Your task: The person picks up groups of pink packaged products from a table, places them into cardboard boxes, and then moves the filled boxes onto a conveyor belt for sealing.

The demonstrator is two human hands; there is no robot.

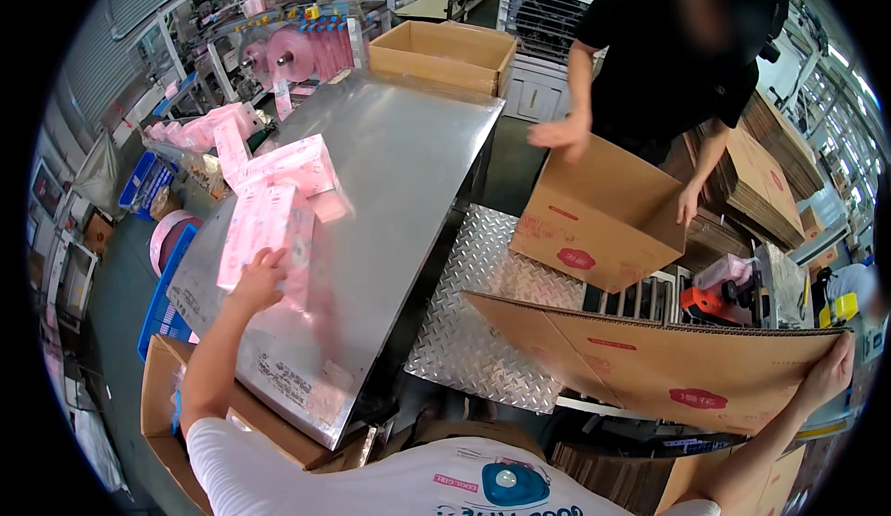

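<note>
My left hand [258, 284] lies on the near end of a pink wrapped pack [256, 224], fingers apart and slightly bent. More pink packs [299, 165] lie bunched against it on the sloping metal table [394, 168]. Far to the right, my right hand [829, 367] grips the outer edge of a flattened cardboard box [650, 363], brown with red print, held upright on its long side. Across from me a co-worker in black holds an opened cardboard box [594, 214], one hand on its right edge and the other above its left side.
An open carton [441, 52] stands at the table's far end. Machinery with pink film rolls [290, 55] is at the back left. A ridged metal plate [483, 321] and a roller conveyor [640, 301] lie between me and the co-worker. Stacked flat cartons [756, 177] stand right.
</note>
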